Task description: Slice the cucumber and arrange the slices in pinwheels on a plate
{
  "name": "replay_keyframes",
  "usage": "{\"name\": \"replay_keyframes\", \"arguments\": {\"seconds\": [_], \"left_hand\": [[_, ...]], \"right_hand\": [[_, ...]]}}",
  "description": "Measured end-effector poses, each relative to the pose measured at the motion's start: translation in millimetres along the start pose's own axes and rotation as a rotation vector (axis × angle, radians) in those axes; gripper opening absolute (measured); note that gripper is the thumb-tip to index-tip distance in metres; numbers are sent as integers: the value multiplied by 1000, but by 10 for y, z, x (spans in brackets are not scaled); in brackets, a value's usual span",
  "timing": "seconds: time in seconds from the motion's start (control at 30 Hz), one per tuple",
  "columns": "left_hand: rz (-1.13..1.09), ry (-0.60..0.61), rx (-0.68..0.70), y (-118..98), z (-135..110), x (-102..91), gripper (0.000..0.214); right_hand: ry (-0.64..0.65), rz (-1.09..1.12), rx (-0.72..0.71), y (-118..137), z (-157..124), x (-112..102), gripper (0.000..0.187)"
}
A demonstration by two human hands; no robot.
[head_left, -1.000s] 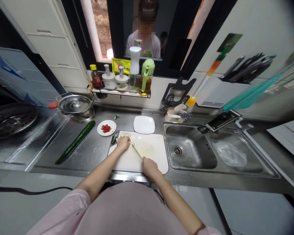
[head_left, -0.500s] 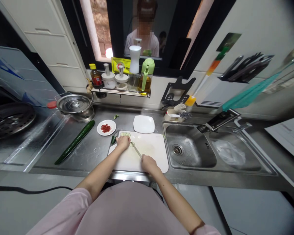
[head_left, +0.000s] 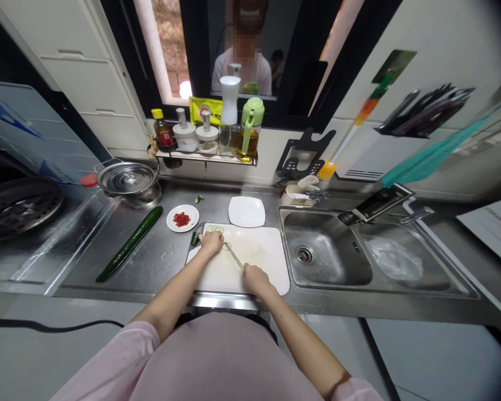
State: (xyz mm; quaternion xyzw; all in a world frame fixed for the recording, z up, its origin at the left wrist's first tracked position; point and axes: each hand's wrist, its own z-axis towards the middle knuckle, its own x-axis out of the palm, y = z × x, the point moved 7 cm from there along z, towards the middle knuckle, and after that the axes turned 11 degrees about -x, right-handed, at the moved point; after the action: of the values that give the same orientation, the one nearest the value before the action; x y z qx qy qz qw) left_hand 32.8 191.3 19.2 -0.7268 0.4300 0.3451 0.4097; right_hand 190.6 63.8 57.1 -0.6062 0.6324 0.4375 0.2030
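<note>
My right hand [head_left: 256, 280] is closed around the handle of a kitchen knife [head_left: 235, 257], its blade slanting up and left over a white cutting board [head_left: 269, 253]. My left hand [head_left: 211, 243] is closed on a piece of cucumber [head_left: 195, 239], whose dark green end pokes out to the left; the rest is hidden under the fingers. Thin pale cucumber slices [head_left: 214, 229] lie just beyond that hand. One more round slice [head_left: 227, 246] is at the knife tip, beside the left fingertips.
A whole cucumber [head_left: 130, 244] lies left of the board. Behind are a plate of chopped red pieces [head_left: 170, 223] and a square white plate [head_left: 246, 211]. A lidded steel pot [head_left: 130, 184] stands back left, a sink [head_left: 329, 273] right. Bottles line the shelf [head_left: 209, 160].
The view has shifted slightly, so the counter appears a little further right. Both hands, the knife and the cucumber piece keep nearly the same places on the board.
</note>
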Motion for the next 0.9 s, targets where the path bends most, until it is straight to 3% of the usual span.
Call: {"name": "replay_keyframes", "arguments": {"seconds": [0.53, 0.9], "left_hand": [[46, -5, 12, -21, -70, 9, 20], [-5, -11, 46, -162, -195, 68, 16]], "right_hand": [[13, 6, 4, -134, -220, 87, 31], [-12, 110, -16, -342, -321, 112, 27]]}}
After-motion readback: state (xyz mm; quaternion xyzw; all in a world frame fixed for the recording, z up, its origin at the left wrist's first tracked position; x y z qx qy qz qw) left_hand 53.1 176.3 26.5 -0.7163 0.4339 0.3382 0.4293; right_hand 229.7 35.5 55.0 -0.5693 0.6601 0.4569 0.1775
